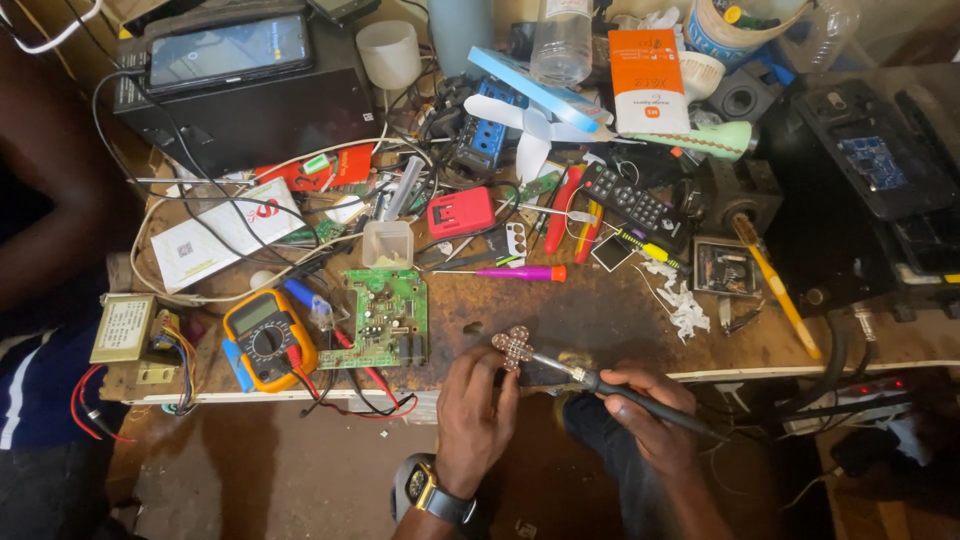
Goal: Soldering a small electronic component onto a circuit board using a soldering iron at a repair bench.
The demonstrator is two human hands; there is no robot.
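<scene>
My left hand (pixel 475 415) pinches a small brown circuit piece (pixel 514 347) with round lobes at the front edge of the workbench (pixel 600 315). My right hand (pixel 650 410) grips a black-handled soldering iron (pixel 600 382) like a pen. The iron's metal tip touches the right side of the small piece. A watch sits on my left wrist (pixel 432 490). A green circuit board (pixel 385 318) lies flat just left of my left hand.
A yellow multimeter (pixel 268 338) with red and black leads lies at the front left, beside a small transformer (pixel 125 328). A purple screwdriver (pixel 510 273), red charger (pixel 460 211), remote control (pixel 630 203), yellow-handled screwdriver (pixel 778 290) and black boxes crowd the bench. Another person's arm (pixel 50 190) is at left.
</scene>
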